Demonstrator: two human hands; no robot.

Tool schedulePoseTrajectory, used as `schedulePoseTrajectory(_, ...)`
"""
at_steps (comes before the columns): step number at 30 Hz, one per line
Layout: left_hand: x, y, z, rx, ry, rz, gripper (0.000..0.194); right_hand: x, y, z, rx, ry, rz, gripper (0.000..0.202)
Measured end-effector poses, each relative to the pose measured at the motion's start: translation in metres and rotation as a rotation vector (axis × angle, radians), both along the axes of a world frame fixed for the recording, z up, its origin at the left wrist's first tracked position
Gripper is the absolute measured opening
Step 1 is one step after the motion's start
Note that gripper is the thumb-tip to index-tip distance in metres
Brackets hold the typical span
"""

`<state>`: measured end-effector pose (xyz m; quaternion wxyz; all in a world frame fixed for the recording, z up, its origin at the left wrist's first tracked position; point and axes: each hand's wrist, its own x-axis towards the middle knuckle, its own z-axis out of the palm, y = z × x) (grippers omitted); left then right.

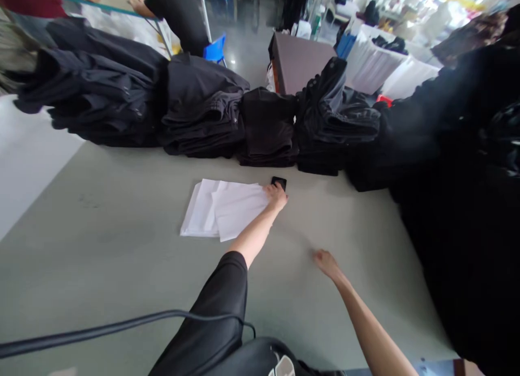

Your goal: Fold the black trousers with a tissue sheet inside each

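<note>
My left hand [277,196] reaches forward over the table, its fingers stretched out at the right corner of a loose white sheet of paper [239,209]. Fingertips also touch, or lie right against, a small flat black object [279,181] whose kind I cannot make out. Under the loose sheet, which is skewed, lies a stack of white paper [199,216]. My right hand [326,262] hovers or rests low over the table to the right, fingers curled in and slightly blurred, with nothing visible in them.
Folded black garments stand in piles [203,110] along the far edge of the grey table [122,267]. A large dark heap of cloth [467,202] covers the right side. A black cable [122,324] crosses the lower left. Two people's arms [140,2] show beyond the piles.
</note>
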<state>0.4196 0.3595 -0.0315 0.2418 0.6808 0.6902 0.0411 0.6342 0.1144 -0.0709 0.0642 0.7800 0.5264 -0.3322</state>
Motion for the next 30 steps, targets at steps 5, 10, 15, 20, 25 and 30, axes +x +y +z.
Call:
schedulePoseTrajectory(5,0.024,0.013,-0.024,-0.009,0.077,-0.034,0.095,0.035,-0.058,-0.022,0.059,0.018,-0.043,0.012)
schedulePoseTrajectory(10,0.043,-0.003,-0.012,0.074,0.042,-0.123,0.097,0.047,-0.061,-0.047,0.05,0.022,-0.047,0.014)
schedulePoseTrajectory(15,0.002,-0.026,0.029,0.151,-0.095,-0.084,0.084,0.052,-0.061,-0.054,0.059,0.063,0.016,0.013)
schedulePoseTrajectory(20,-0.099,-0.047,0.025,0.096,0.092,0.185,0.086,0.054,-0.062,-0.051,0.064,0.084,0.025,0.013)
schedulePoseTrajectory(25,-0.147,-0.05,-0.007,-0.109,0.229,0.297,0.1,0.049,-0.059,-0.046,0.02,0.067,-0.008,0.013)
schedulePoseTrajectory(30,-0.145,-0.039,-0.021,-0.102,0.274,0.299,0.096,0.046,-0.056,-0.038,0.02,0.064,-0.007,0.014)
